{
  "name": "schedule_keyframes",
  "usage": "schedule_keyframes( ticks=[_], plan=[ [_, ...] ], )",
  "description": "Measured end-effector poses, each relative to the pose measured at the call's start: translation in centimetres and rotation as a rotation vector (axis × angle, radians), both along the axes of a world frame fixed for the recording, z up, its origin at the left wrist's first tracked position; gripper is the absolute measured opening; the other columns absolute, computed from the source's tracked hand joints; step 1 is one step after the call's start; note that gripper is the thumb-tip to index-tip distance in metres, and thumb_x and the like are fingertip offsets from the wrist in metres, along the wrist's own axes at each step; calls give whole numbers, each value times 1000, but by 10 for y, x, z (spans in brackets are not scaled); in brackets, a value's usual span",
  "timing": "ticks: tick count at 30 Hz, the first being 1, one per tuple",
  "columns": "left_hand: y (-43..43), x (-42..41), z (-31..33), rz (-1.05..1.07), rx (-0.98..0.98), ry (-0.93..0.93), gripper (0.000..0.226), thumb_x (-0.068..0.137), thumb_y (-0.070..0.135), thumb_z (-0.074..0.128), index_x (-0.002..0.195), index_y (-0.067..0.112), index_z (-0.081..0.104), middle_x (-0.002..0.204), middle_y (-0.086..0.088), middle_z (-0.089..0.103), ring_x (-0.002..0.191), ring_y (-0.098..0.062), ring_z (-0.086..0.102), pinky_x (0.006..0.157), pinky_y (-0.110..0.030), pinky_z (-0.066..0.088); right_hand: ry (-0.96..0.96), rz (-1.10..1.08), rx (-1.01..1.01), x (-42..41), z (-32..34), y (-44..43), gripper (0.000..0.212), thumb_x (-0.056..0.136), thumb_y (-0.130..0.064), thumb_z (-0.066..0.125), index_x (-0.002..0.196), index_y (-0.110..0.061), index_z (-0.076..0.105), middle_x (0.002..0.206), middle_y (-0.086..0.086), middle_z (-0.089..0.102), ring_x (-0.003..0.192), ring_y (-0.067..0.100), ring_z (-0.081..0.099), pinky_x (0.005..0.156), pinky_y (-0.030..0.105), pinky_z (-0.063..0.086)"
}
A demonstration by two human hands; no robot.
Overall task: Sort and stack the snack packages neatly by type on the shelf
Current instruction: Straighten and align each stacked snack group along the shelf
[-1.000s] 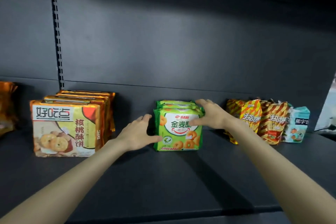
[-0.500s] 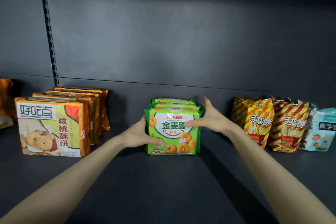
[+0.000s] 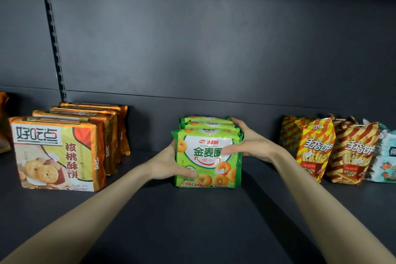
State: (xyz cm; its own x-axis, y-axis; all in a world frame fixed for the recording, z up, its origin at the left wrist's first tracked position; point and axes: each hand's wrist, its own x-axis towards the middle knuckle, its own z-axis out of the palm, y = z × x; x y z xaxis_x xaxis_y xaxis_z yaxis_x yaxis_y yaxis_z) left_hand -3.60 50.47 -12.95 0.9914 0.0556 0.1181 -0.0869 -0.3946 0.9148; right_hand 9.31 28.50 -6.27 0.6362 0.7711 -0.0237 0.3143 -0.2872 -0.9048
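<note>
**Green ring-biscuit packs clasped from both sides at mid-shelf**

A short row of green ring-biscuit packs (image 3: 207,156) is stood upright on the dark shelf (image 3: 192,225), roughly midway along it, with the printed fronts turned toward the near edge. At least three packs can be counted, set one behind another.

The row is clamped between both hands. The left hand (image 3: 169,164) is pressed against the left side of the row, with its thumb curled across the lower left corner of the front pack. The right hand (image 3: 251,146) is wrapped round the right side; its thumb is laid on the front face beside the large characters, and its fingers are stretched along the side toward the far packs.

To the left, well apart from the green row, several orange walnut-cookie packs (image 3: 57,152) are lined up upright, front to back. To the right, two striped fries-snack bags (image 3: 312,150) are stood side by side, and a pale blue bag (image 3: 383,156) is partly cut off just beside them at the right edge.

At the far left edge a sliver of another orange wrapper (image 3: 3,122) is seen. Behind everything a dark grey back panel (image 3: 214,49) is crossed by a slotted upright (image 3: 53,38) on the left.
</note>
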Motion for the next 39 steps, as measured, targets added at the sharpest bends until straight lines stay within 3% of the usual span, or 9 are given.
schedule_keyframes(
  ticks=[3,7,11,14,17,21,27,33,39],
  plan=[
    [7,-4,-1,4,2,-20,99,56,14,87,138,24,31,123,-2,65,110,-19,65,95,-46,51,-8,9,9,-3,-1,8,114,70,-4,80,150,-31,3,123,0,62,108,20,65,94,46,52],
    [19,-11,-2,11,7,-34,94,63,5,85,138,23,31,122,-2,65,109,-18,65,94,-46,52,-10,8,21,-11,-4,21,114,71,-4,79,150,-29,0,121,-2,62,106,18,65,91,43,53],
    [31,-19,-4,31,15,-40,103,55,20,88,139,23,30,123,-2,64,110,-17,64,94,-45,52,0,5,35,-17,-6,34,120,68,-4,82,150,-30,-2,122,-1,62,106,21,65,95,47,51],
    [40,-24,-4,52,22,-39,103,56,16,88,140,22,28,122,-1,65,110,-15,64,94,-41,53,2,21,33,-22,-7,43,126,64,-7,85,150,-30,-4,123,0,61,106,21,66,95,46,51],
    [47,-29,-5,82,17,-39,99,60,8,86,140,20,28,121,1,64,108,-12,64,92,-36,54,-3,26,45,-27,-8,52,120,67,-5,82,150,-28,-1,122,0,62,105,18,66,91,42,53],
    [52,-32,-6,88,14,-42,100,56,14,85,138,22,29,120,0,65,107,-13,65,90,-36,55,1,10,71,-31,-10,58,115,69,-2,81,150,-26,3,118,0,64,101,16,68,87,37,56],
    [58,-35,-7,95,7,-50,103,50,20,87,137,23,31,119,1,66,106,-13,66,90,-38,55,11,2,73,-33,-11,66,112,70,1,78,150,-27,5,118,2,63,102,20,68,90,43,54],
    [56,-36,-5,109,18,-51,93,66,0,82,138,23,28,119,2,63,105,-10,65,87,-30,55,3,-10,55,-34,-10,69,111,70,-1,79,149,-31,6,118,2,63,102,20,68,90,44,54],
    [57,-38,-11,94,5,-64,98,68,2,81,143,25,23,125,3,61,111,-11,63,93,-36,53,-48,-10,22,-37,-7,66,108,73,-5,78,150,-27,6,117,0,63,98,14,68,79,30,58]
  ],
)
